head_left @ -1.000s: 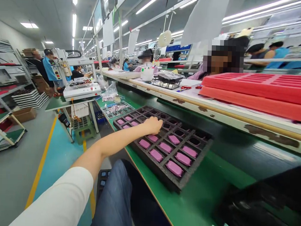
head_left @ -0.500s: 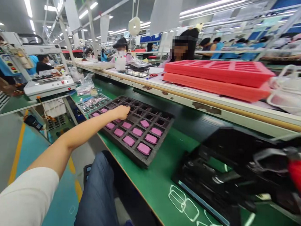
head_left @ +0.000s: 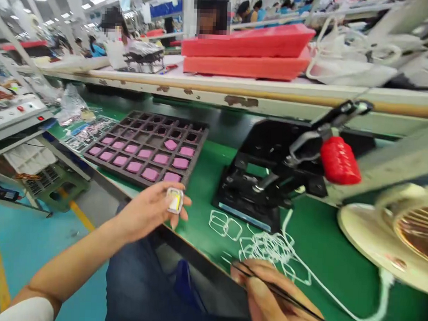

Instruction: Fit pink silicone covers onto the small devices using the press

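Note:
My left hand (head_left: 152, 207) is closed on a small rounded-square housing (head_left: 175, 201) with a silvery rim and a white and yellow inside. It is above the bench edge, in front of a black foam tray (head_left: 188, 174) with pink pieces (head_left: 151, 174) in many of its pockets. Black tweezers (head_left: 283, 292) are gripped in my right hand (head_left: 265, 293) at the lower right. Beside their tips lies a tangled heap of thin white gasket-like rings (head_left: 267, 246) on the green bench top. Whether the tweezers hold a ring cannot be made out.
A black clamp press (head_left: 248, 180) with a red-wrapped handle (head_left: 340, 160) stands right of the tray. A cream round heater-like device (head_left: 369, 241) is at the right. Red foam trays (head_left: 246, 54) are stacked on the shelf (head_left: 132, 80) behind, where people sit.
My left hand has come back from the foam tray toward me, with the small housing now in it. My right hand with tweezers has come into view. The camera has turned right.

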Tool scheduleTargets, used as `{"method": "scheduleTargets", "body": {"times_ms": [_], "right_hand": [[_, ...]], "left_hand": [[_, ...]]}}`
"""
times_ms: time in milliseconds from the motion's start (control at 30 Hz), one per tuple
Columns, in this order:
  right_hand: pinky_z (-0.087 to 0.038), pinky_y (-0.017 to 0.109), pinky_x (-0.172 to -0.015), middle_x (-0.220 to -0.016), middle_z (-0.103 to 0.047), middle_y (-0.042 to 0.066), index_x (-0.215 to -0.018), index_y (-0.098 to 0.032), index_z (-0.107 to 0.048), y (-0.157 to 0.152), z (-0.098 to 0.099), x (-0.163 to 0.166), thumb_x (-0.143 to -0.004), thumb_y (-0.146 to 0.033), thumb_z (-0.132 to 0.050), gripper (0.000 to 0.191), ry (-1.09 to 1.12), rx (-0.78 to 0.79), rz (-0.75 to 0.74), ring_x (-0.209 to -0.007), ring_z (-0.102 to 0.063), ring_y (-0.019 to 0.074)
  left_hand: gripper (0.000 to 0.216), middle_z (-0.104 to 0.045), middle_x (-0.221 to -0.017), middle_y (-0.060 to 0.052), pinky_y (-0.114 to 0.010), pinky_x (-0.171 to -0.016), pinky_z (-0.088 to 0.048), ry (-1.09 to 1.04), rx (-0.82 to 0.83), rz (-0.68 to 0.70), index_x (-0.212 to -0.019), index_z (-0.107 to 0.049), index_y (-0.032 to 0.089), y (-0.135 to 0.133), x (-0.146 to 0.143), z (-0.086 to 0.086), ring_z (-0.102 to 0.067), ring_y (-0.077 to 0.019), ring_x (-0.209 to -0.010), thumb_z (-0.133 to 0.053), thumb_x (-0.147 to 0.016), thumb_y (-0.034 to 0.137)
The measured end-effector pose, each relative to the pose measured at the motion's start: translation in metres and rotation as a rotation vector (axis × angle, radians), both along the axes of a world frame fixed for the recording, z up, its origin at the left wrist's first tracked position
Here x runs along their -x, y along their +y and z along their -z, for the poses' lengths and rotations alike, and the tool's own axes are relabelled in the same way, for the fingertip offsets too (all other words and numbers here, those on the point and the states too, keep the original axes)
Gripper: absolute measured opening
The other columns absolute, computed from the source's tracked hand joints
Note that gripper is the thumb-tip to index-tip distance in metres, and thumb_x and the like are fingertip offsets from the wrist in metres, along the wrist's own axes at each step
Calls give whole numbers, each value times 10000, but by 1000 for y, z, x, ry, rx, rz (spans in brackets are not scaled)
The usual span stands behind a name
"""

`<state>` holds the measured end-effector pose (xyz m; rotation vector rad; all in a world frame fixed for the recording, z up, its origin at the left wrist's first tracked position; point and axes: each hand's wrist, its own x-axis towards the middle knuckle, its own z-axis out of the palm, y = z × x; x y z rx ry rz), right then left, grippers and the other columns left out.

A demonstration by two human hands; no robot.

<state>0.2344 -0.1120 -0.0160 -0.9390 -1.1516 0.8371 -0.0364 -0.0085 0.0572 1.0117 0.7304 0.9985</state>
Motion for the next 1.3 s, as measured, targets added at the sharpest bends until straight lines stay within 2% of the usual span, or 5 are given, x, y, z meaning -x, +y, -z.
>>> {"method": "scheduleTargets", "body": {"times_ms": [133,267,533,933,1300], "right_hand": [[-716,436,-900,-1161,-792,81,-1098,-269,-820,3,-13,18,-941,-79,-765,252,-191,-150,27,-1053,-796,282],[-641,581,-1074,-1185,-792,88,-1170,-219,-793,-2,-7,28,-907,35,-732,370,-321,-282,35,-1224,-740,331],[-696,524,-982,-1237,-775,100,-1216,-212,-786,-15,10,26,-900,62,-725,422,-378,-242,48,-1193,-755,326],[-700,501,-1001,-1298,-759,93,-1316,-244,-752,-10,9,24,-921,59,-725,499,-451,-337,-12,-1262,-726,319],[-687,550,-1016,-1318,-759,74,-1358,-282,-742,-17,19,25,-951,23,-719,509,-404,-356,72,-1255,-732,320]], "left_hand": [[365,-786,-1052,-111,-303,-627,-612,-33,186,122,-1325,-666,203,-52,-45,25,-773,-206,-785,-742,-1007,365],[451,-782,-1012,-70,-333,-696,-651,37,246,156,-1367,-679,211,-67,-64,32,-756,-162,-685,-771,-981,425],[501,-801,-1116,-85,-380,-823,-677,119,271,139,-1378,-698,231,-74,-68,30,-785,-194,-814,-786,-953,481],[473,-804,-1188,-80,-354,-972,-622,206,223,115,-1393,-717,246,-75,-62,38,-748,-228,-1096,-784,-961,426],[431,-785,-1280,-106,-333,-937,-632,-43,355,180,-1328,-757,257,-73,-62,42,-752,-208,-1090,-864,-913,297]]}}
